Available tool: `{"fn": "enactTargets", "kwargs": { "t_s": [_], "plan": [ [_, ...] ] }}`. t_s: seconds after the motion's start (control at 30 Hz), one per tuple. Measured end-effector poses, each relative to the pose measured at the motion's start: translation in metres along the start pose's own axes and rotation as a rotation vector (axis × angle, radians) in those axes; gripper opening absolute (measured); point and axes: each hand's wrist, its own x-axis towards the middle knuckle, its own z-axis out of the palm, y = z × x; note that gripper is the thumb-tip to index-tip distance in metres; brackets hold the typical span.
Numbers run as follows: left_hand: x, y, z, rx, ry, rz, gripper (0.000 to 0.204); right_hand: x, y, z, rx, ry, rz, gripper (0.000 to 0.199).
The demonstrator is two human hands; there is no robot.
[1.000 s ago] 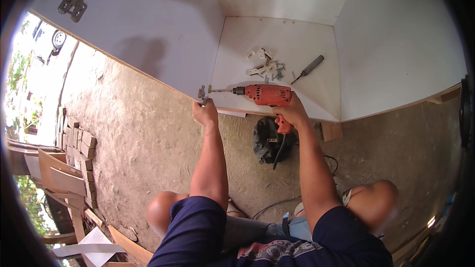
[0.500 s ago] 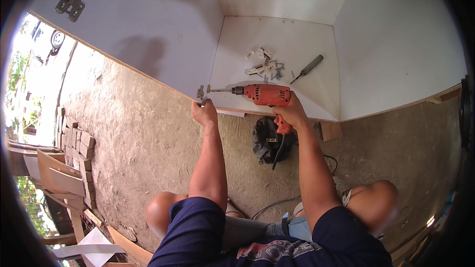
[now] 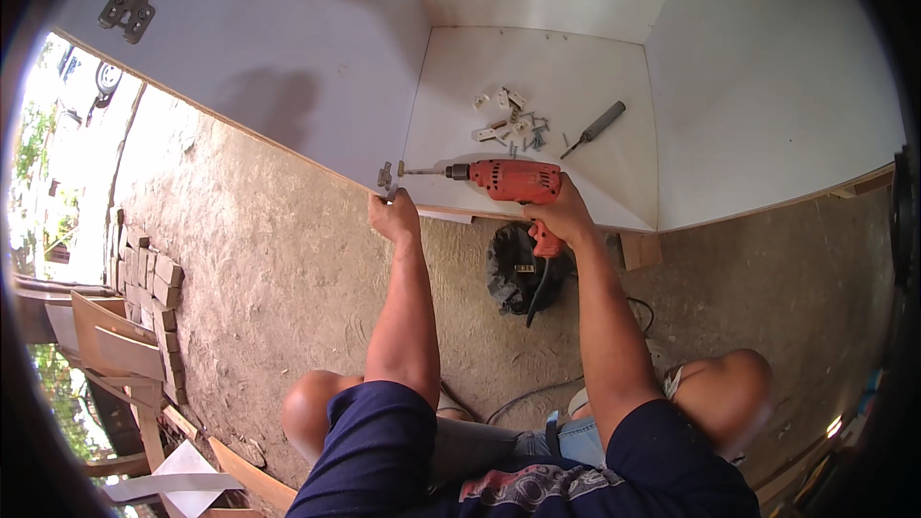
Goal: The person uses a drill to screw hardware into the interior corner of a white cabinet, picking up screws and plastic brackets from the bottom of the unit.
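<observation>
My right hand (image 3: 564,215) is wrapped around the handle of a red corded power drill (image 3: 516,179). The drill lies level over the cabinet floor, its long bit (image 3: 425,172) pointing left. The bit's tip is close to a small metal hinge plate (image 3: 385,176) on the cabinet's left side panel (image 3: 317,105), near its front edge. Just below that plate, my left hand (image 3: 394,218) is closed at the panel edge, thumb and finger together; what they pinch is hidden. Farther up the same panel sits a larger-looking metal hinge plate (image 3: 128,9).
On the cabinet floor (image 3: 451,77) lie several screws (image 3: 535,132), small white-and-metal fittings (image 3: 497,129) and a grey-handled screwdriver (image 3: 595,129). A black bag (image 3: 508,273) stands on the ground below the drill. Stacked blocks (image 3: 158,278) and wood offcuts (image 3: 125,345) lie at left.
The whole view has shifted very slightly. Both hands and the drill keep nearly the same places relative to the cabinet.
</observation>
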Motion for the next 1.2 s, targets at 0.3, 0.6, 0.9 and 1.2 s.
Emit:
{"fn": "enactTargets", "kwargs": {
  "t_s": [0.3,0.6,0.9,1.2],
  "plan": [
    [-0.001,-0.001,-0.001,0.0,0.002,0.003,0.028,0.002,0.005,0.001,0.005,0.059,0.023,0.063],
    [-0.003,0.0,0.002,-0.001,0.009,-0.007,0.029,0.001,0.005,0.001,-0.009,0.086,0.02,0.062],
    [-0.002,0.003,-0.001,0.02,-0.011,-0.029,0.026,0.004,0.005,0.008,-0.017,0.073,0.015,0.064],
    [-0.004,0.004,-0.001,0.048,0.022,0.016,0.024,0.004,0.006,0.017,-0.054,0.091,0.007,0.062]
  ]
}}
